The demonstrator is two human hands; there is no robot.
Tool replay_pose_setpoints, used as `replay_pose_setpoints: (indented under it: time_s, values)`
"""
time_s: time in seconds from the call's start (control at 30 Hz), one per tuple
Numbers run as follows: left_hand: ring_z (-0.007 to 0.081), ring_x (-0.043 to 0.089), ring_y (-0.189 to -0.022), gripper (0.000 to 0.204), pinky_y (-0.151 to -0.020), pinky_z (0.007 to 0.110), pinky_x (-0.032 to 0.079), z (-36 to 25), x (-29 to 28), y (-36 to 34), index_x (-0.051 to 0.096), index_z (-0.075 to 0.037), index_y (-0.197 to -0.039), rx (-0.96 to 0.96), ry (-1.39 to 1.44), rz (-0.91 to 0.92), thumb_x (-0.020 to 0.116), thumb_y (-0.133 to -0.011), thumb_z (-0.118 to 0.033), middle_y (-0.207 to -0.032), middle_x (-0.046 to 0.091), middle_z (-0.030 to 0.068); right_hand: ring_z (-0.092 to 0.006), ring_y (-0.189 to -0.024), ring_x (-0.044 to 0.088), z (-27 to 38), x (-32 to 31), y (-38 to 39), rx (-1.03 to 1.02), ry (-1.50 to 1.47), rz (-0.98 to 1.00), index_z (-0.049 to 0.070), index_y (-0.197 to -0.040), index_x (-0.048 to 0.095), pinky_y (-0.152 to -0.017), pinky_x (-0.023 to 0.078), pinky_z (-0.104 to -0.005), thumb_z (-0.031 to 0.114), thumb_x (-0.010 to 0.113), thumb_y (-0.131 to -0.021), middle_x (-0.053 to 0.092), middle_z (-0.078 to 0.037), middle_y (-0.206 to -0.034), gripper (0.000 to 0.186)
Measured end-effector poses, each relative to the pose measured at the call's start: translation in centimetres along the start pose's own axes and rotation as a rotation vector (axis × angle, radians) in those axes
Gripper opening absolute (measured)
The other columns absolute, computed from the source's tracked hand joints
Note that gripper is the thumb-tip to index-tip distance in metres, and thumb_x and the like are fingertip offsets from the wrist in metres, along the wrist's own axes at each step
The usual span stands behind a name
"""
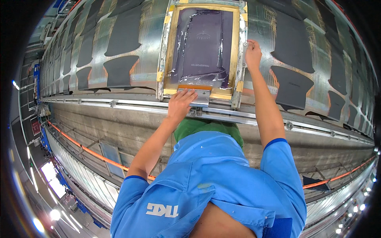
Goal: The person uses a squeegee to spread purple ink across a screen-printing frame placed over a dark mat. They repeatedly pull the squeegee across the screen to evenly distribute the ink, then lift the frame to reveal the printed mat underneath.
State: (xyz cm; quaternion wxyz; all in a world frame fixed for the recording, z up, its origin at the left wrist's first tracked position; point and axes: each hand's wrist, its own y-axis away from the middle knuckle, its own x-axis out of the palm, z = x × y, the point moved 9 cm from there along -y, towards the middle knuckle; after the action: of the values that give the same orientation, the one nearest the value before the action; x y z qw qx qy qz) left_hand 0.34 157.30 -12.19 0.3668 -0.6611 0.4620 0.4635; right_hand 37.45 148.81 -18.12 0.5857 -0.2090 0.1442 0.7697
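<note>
Left hand (pixel 183 104) is clamping one squeegee (pixel 202 98) beside its fingers; probably an ink stroke is starting or ending, next move needing even pressure. Beyond, one inky screen (pixel 203 49) is sitting in one frame (pixel 162 67); right hand (pixel 253 56) is curling at its right rail (pixel 240 71), contact unclear. Dark panels (pixel 293 88) are flanking, uncountable.

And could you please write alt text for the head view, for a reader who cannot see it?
A bare left hand holds an orange-bladed squeegee at the near end of a framed screen coated with glossy dark ink; the right hand is at the screen's right edge. Dark flat pieces lie either side.
</note>
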Motion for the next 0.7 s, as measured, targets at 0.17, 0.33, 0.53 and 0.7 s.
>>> replay_pose_setpoints:
  time_s: [0.17,0.33,0.53,0.7]
  values:
    - [0.0233,0.059,-0.125,0.062,-0.098,0.04,0.046,-0.7,2.9,-7.3,0.066,-0.018,-0.126,0.055,-0.046,-0.082,0.079,-0.066,-0.006,-0.135,0.064,-0.0006,-0.0306,-0.066,0.064,-2.7,-3.1,-1.5,0.01,-0.023,0.0,0.01,-0.11,0.069,-0.067,0.048,-0.0433,0.021,0.052,-0.099,0.065,-0.015,-0.07,0.022]
    - [0.0214,0.06,-0.121,0.055,-0.097,0.041,0.045,1.8,5.3,-19.2,0.067,-0.017,-0.124,0.087,-0.051,-0.123,0.075,-0.071,-0.002,-0.133,0.065,0.001,-0.0352,-0.068,0.064,-6.5,-5.4,0.1,0.12,-0.001,0.009,0.011,-0.11,0.068,-0.068,0.048,-0.0448,0.021,0.051,-0.1,0.063,-0.019,-0.073,0.022]
    - [0.0342,0.07,-0.089,0.034,-0.08,0.045,0.055,10.8,1.7,-37.6,0.076,-0.016,-0.103,-0.085,0.003,0.159,0.079,-0.074,-0.033,-0.094,0.073,0.0141,-0.0369,-0.068,0.064,-4.2,-4.9,0.1,0.173,-0.056,0.018,0.011,-0.109,0.067,-0.068,0.048,-0.0456,0.02,0.052,-0.1,0.064,-0.019,-0.072,0.02]
    - [0.0333,0.07,-0.082,0.029,-0.074,0.044,0.055,8.6,2.0,-37.3,0.076,-0.015,-0.098,-0.032,-0.198,-0.076,0.079,-0.073,-0.029,-0.088,0.073,0.0118,-0.0403,-0.071,0.065,-3.4,-4.8,-0.7,0.109,-0.079,-0.008,0.01,-0.108,0.067,-0.068,0.049,-0.0461,0.02,0.053,-0.099,0.064,-0.02,-0.075,0.02]
